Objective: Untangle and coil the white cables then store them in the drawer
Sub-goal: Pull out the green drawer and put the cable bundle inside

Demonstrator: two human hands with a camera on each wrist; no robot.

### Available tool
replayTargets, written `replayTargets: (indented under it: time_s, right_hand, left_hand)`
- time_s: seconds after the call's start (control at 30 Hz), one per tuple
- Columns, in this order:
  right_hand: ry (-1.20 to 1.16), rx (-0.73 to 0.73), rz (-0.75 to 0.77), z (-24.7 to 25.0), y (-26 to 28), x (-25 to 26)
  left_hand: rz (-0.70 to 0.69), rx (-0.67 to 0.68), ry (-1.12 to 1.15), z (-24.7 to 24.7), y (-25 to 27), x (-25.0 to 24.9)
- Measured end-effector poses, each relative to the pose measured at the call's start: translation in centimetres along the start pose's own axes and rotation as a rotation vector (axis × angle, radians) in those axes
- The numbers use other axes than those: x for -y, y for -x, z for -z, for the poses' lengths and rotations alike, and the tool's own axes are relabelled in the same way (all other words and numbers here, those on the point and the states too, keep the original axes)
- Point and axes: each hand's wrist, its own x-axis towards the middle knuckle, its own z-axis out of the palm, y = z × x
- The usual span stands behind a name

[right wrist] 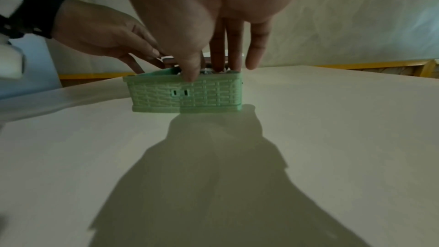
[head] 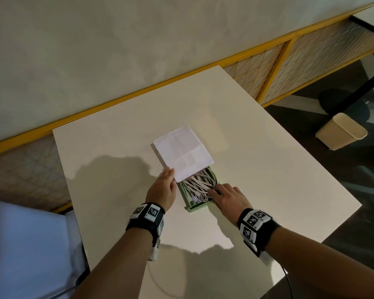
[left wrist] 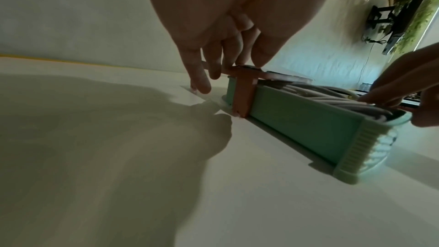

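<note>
Drawer (head: 198,205): green, pulled out, on the desk (head: 268,169).
Cables (head: 200,185): white, coiled inside the drawer.
Left hand (head: 163,187): pinching the drawer's white cover (head: 183,153).
Right hand (head: 229,197): straight fingers pressing the cables.

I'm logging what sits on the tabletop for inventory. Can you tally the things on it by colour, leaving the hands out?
White: 2, the sheet of paper over the drawer's far end and the bundle of white cables inside it; how many separate cables cannot be told.
Green: 1, the drawer, pulled open.
Total: 3.
</note>
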Motion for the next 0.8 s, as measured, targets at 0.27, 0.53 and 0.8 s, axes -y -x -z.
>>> replayTargets:
  time_s: [0.27, 0.53, 0.8]
  right_hand:
    - [0.007, -0.027, -0.005, 0.2, -2.4, -0.6]
    - [-0.163, -0.022, -0.111, 1.0, -3.3, -0.3]
    - [-0.230, -0.018, -0.096, 0.4, -3.6, 0.4]
  left_hand:
    - [0.040, 0.032, 0.021, 0.3, 0.1, -0.3]
    - [0.060, 0.050, 0.036, 0.4, 0.1, -0.3]
    - [0.063, 0.003, 0.098, 0.3, 0.1, -0.3]
